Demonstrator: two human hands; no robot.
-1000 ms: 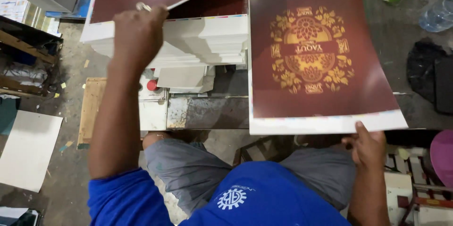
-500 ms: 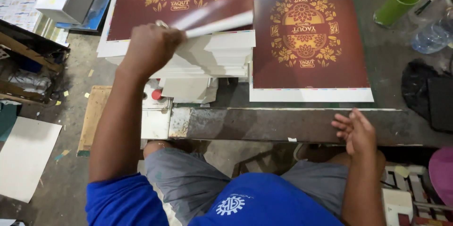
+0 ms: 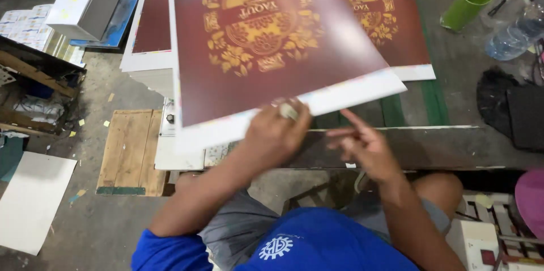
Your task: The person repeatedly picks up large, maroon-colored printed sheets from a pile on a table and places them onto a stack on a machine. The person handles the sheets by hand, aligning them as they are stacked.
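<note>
My left hand [image 3: 277, 132] has swung in from the stack [image 3: 148, 27], where it was half a second ago, and is now in front of me, pinched shut on the near white edge of a maroon printed sheet [image 3: 266, 50] that hangs tilted above it. My right hand [image 3: 362, 146] has lifted from the table [image 3: 453, 146] edge and sits just beside the left, fingers spread loose, just under the sheet's edge, gripping nothing. The earlier sheet [image 3: 396, 27] lies flat beyond.
</note>
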